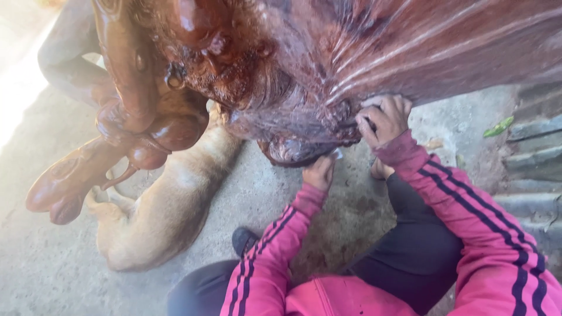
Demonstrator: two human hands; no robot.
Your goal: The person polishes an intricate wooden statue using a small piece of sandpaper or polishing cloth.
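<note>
A large reddish-brown carved wooden sculpture (304, 52) with glossy ridges fills the top of the view. My right hand (383, 119) is curled against its lower edge, fingers pressed on the carved wood, possibly around something small and dark that I cannot make out. My left hand (319, 171) reaches up under the sculpture's rounded carved base (293, 149), holding a small pale object at its fingertips. Both arms wear pink sleeves with dark stripes.
A tan dog (170, 205) lies on the concrete floor (52, 269) at left, under the sculpture's smooth bulbous carved parts (134, 134). My dark-trousered legs and a black shoe (244, 239) are below. Stone steps (535, 146) and a green leaf (499, 126) lie at right.
</note>
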